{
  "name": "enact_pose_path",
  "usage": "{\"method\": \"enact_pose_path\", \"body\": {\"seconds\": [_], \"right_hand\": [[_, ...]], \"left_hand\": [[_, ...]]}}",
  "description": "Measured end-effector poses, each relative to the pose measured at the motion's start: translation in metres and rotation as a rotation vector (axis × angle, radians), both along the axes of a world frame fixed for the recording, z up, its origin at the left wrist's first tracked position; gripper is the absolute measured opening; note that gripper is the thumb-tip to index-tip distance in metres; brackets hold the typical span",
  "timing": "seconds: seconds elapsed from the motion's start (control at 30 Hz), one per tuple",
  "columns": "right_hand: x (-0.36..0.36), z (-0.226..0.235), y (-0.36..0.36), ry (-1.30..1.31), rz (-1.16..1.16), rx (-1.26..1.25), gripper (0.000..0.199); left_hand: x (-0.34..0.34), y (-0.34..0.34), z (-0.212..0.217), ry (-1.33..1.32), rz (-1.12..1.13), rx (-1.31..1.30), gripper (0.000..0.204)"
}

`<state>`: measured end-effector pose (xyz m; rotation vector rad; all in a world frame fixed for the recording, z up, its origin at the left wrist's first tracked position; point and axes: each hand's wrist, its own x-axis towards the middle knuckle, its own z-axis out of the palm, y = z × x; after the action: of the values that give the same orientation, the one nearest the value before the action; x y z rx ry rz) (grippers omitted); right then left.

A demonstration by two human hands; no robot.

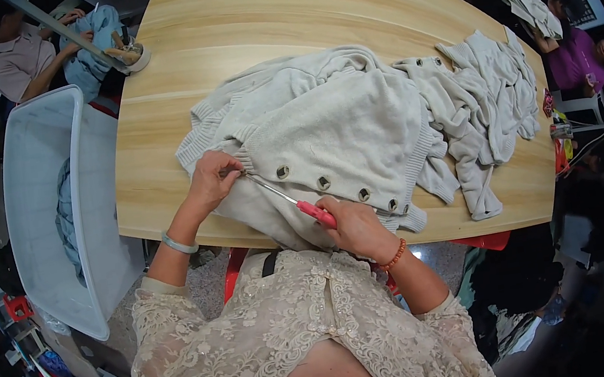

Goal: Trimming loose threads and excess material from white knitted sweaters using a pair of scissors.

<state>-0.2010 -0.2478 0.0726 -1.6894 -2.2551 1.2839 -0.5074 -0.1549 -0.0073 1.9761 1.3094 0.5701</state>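
Note:
A light grey knitted cardigan (340, 126) with ribbed edges and a row of large dark buttons (323, 182) lies spread on the table before me. My left hand (211, 183) is closed at its left, pinching the ribbed edge by the end of the button row. In my right hand (362, 226) is a thin metal tool with a red-pink handle (316, 213). Its shaft runs up and left across the knit, and the tip reaches the pinched spot by my left fingertips. The exact shape of that tip is too small to make out.
More light grey knitwear (489, 99) lies heaped on the wooden table (211, 17) to the right. At the left stands a white plastic bin (84, 217) with blue cloth inside. People sit beyond the table, one at far left (25, 57) handling blue cloth, another at right in purple (576, 65).

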Motion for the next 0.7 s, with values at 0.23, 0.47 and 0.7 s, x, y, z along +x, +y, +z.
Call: {"method": "enact_pose_path", "body": {"seconds": [0.23, 0.47, 0.7], "right_hand": [[0.043, 0.023, -0.040, -0.109, -0.163, 0.085, 0.030], [0.036, 0.031, -0.053, -0.201, -0.151, -0.096, 0.025], [0.053, 0.031, -0.073, -0.092, -0.328, -0.013, 0.029]], "left_hand": [[0.076, -0.020, 0.011, -0.082, -0.176, 0.205, 0.039], [0.075, -0.002, -0.017, -0.055, -0.268, -0.212, 0.026], [0.117, -0.021, 0.010, -0.102, -0.284, 0.262, 0.032]]}}
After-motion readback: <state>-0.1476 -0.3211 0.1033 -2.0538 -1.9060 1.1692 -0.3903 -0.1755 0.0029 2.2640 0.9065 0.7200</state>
